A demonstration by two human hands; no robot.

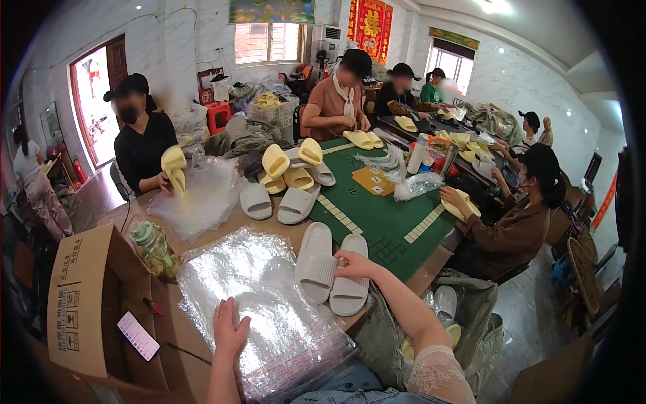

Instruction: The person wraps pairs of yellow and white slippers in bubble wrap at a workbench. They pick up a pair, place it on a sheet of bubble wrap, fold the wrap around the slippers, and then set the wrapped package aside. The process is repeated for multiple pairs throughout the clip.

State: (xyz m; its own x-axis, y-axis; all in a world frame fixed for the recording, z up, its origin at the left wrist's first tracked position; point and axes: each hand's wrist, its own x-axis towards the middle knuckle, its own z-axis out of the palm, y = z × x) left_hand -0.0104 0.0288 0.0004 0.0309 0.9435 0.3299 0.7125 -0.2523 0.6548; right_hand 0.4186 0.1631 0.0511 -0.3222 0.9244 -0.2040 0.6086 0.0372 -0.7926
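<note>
My left hand [230, 328] lies with fingers outstretched on a stack of clear plastic bags [286, 320] in front of me. My right hand [355, 264] is closed on the strap edge of a pale grey slide slipper [349, 293]. Its mate, another grey slipper [315, 259], rests just to the left, toe ends pointing away. Both slippers sit at the right edge of the bags. Beyond them is a cluster of more grey slippers [296, 202] and yellow slippers [276, 160].
An open cardboard box [81, 303] stands left, beside a phone [138, 335] and a jar [153, 249]. A green mat [377, 222] covers the table ahead. A sack [390, 337] holding slippers is at my right. A co-worker [151, 138] holds yellow slippers; several others work around the tables.
</note>
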